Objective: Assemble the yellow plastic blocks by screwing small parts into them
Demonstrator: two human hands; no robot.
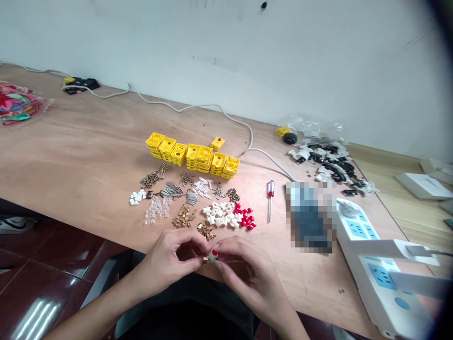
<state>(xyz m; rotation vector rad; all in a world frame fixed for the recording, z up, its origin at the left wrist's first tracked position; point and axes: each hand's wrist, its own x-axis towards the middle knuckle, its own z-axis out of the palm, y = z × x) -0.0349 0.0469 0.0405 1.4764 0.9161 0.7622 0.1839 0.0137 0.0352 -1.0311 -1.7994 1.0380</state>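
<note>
Just over the table's front edge, my left hand [176,255] and my right hand [244,264] meet fingertip to fingertip. Pinched between them is a small white plastic part with a red piece in it [213,255]. A brass-coloured bit sticks out on its left side, by my left thumb. Fingers cover much of the part. Right behind my hands lie brass clips [205,231], white plastic sleeves [221,215] and red plastic buttons [249,219]. Further left are more brass pieces [184,216] and clear plastic blocks [157,208].
Stacked yellow housings [198,158] form a row behind metal strips [171,190] and screws [155,177]. A screwdriver [271,200] lies right of the parts, beside a blurred-out dark object [311,219]. A power strip [385,278] and a pile of black-and-white parts [332,163] occupy the right.
</note>
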